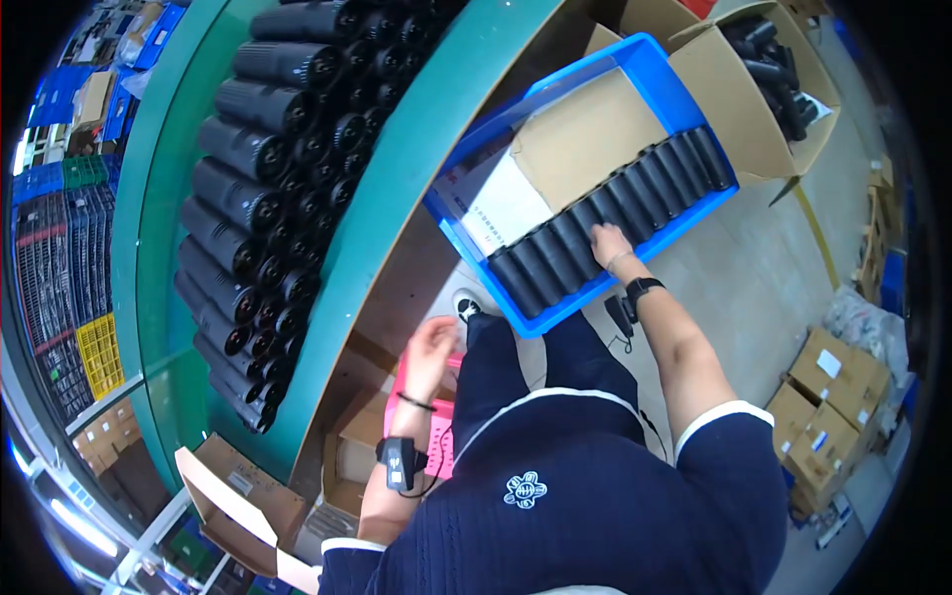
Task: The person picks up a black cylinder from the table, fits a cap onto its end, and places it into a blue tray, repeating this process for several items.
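Note:
My right hand (pixel 610 245) reaches into a blue plastic crate (pixel 702 102), its fingers curled onto one of the black cylinders (pixel 572 233) standing in a row along the crate's near side. How far the fingers wrap around that cylinder is partly hidden. Beside the crate, my left hand (pixel 432 342) hovers over a pink container (pixel 438 451), fingers loosely bent and apart, with nothing visible in them. On the green table (pixel 397 188) to the left, many more black cylinders (pixel 288 64) lie stacked in a pile.
A cardboard sheet (pixel 590 124) and a white paper (pixel 504 203) lie in the crate. An open carton (pixel 719 124) of black parts stands at the upper right. Stacked cartons (pixel 828 397) occupy the right floor. Another open carton (pixel 236 491) sits at the lower left.

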The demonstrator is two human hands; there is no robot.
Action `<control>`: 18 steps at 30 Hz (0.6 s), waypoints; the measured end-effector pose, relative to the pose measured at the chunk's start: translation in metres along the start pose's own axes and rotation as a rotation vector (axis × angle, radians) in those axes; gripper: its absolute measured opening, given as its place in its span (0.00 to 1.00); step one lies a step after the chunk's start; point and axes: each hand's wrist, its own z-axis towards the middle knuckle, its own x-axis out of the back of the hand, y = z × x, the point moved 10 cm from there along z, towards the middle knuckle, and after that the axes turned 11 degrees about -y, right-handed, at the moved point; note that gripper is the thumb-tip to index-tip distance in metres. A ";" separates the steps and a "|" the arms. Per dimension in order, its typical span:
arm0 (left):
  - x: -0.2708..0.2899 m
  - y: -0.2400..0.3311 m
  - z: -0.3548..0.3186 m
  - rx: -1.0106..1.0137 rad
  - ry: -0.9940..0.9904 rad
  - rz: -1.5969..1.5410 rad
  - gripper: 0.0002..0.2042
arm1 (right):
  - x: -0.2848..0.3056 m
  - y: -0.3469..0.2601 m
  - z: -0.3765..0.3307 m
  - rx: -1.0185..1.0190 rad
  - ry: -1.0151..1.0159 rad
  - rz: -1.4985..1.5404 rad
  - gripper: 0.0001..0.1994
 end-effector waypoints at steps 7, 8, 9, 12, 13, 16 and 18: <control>-0.093 -0.076 0.135 0.177 -0.127 0.099 0.09 | 0.023 -0.022 0.065 -0.010 0.015 -0.144 0.27; -0.102 -0.078 0.155 0.117 -0.121 0.163 0.09 | 0.029 -0.021 0.067 0.001 -0.003 -0.152 0.27; -0.105 -0.071 0.173 -0.086 -0.061 0.291 0.11 | 0.032 -0.029 0.071 0.046 -0.034 -0.175 0.29; -0.123 -0.062 0.221 -0.125 0.068 0.876 0.21 | 0.032 -0.033 0.064 0.132 -0.044 -0.159 0.30; -0.125 -0.061 0.233 -0.125 0.096 0.909 0.24 | 0.035 -0.032 0.059 0.152 0.000 -0.070 0.29; -0.167 -0.027 0.247 -0.309 0.034 1.010 0.20 | 0.036 -0.006 0.034 0.190 0.137 0.112 0.29; -0.191 -0.030 0.254 -0.295 -0.144 1.102 0.20 | 0.045 0.013 0.023 0.207 0.171 0.539 0.31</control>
